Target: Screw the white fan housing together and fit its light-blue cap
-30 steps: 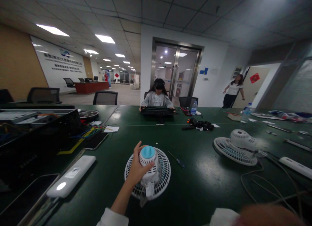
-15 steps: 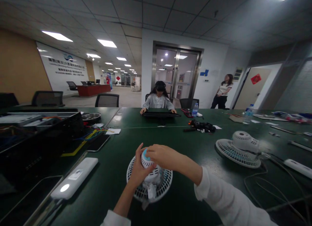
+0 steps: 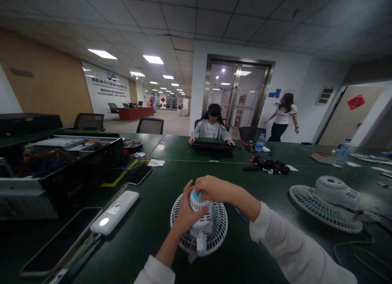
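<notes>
A small white electric fan (image 3: 221, 229) lies grille-down on the green table, its motor housing facing up. My left hand (image 3: 188, 212) is closed around the side of that housing, thumb across the front and fingers behind. Over the top, my right hand (image 3: 211, 188) pinches a light blue round knob (image 3: 198, 195) at the end of the housing; its fingertips are partly hidden. A crumpled whitish piece (image 3: 201, 242) hangs at the near side of the fan.
Another white fan (image 3: 324, 206) lies at the right with its cable. Left are an opened computer case (image 3: 82, 165), a white power bank (image 3: 115, 212) and two phones. Black gear (image 3: 269, 165) and water bottles stand farther back. A person (image 3: 211, 128) sits opposite, holding a dark flat panel.
The view has swung left, so everything sits farther right. Both hands stay on the fan, with the right fingers now more bent over the blue knob. The standing person has turned and changed arm position.
</notes>
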`<state>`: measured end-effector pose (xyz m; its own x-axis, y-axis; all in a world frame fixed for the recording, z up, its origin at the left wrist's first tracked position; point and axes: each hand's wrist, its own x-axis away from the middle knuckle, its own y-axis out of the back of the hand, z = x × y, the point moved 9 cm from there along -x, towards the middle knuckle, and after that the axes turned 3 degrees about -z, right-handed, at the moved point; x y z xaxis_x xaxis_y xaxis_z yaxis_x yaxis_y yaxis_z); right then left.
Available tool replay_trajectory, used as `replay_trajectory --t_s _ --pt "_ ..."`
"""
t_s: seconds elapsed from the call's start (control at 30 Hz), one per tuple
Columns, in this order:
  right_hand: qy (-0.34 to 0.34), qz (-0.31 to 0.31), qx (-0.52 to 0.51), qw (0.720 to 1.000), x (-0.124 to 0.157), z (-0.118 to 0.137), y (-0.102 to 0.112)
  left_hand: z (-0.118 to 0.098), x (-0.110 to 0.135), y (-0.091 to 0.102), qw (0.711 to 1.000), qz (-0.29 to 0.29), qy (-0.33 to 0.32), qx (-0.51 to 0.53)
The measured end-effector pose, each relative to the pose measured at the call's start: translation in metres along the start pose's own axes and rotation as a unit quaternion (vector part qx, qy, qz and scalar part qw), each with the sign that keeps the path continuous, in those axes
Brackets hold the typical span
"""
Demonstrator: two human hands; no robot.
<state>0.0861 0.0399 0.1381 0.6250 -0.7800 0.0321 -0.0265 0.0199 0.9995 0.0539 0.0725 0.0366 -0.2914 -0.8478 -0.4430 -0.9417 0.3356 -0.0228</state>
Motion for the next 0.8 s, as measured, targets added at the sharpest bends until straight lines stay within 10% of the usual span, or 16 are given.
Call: replay_trajectory --t_s 0.4,0.8 --pt "-0.017 0.016 0.002 1.000 -0.008 -0.020 0.000 0.003 0.001 -0.001 1.000 0.006 0.019 0.008" --pt "-0.220 -0.070 0.042 0.972 -0.008 -0.022 -0.013 0.002 0.001 -0.001 1.000 0.004 0.005 0.014"
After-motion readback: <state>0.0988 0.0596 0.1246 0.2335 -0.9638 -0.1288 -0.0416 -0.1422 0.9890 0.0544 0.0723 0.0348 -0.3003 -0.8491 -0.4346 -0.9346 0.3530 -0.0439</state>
